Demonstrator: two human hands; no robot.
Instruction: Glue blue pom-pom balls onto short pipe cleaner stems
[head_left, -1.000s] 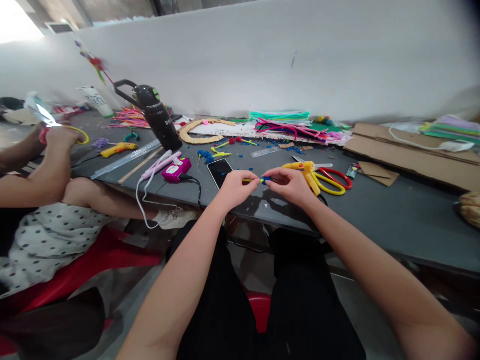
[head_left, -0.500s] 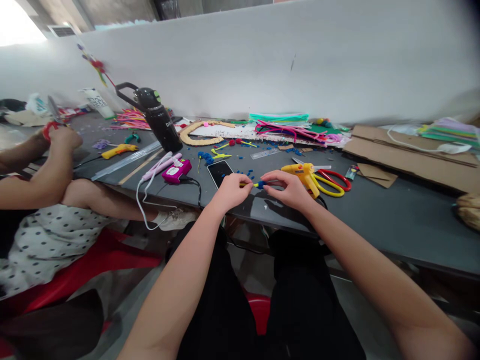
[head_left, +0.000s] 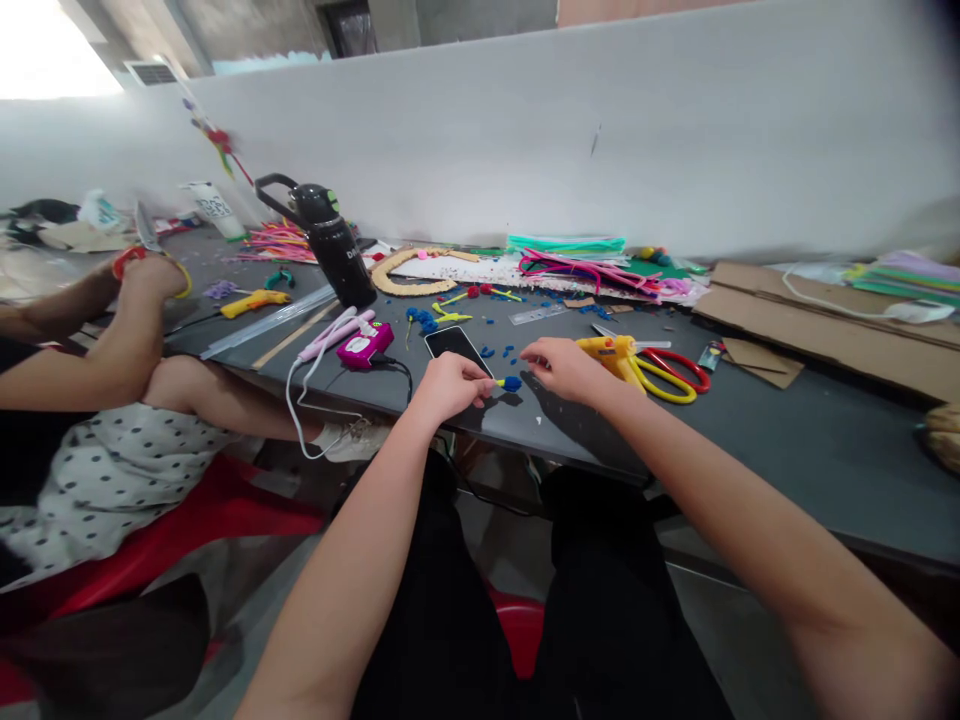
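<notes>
Released by the right hand point(head_left: 564, 366) within the last half second, the yellow stick with a blue pompom point(head_left: 510, 383) is now pinched in the left hand point(head_left: 450, 384) alone. Its blue tip sits low over the surface point(head_left: 750, 440), probably steadied there. The right hand's fingers are spread and hold nothing, just beyond scattered blue bits point(head_left: 501, 351) beside the phone point(head_left: 452, 343). A yellow glue gun point(head_left: 609, 349) and scissors point(head_left: 671, 370) lie just to the right, within easy reach.
</notes>
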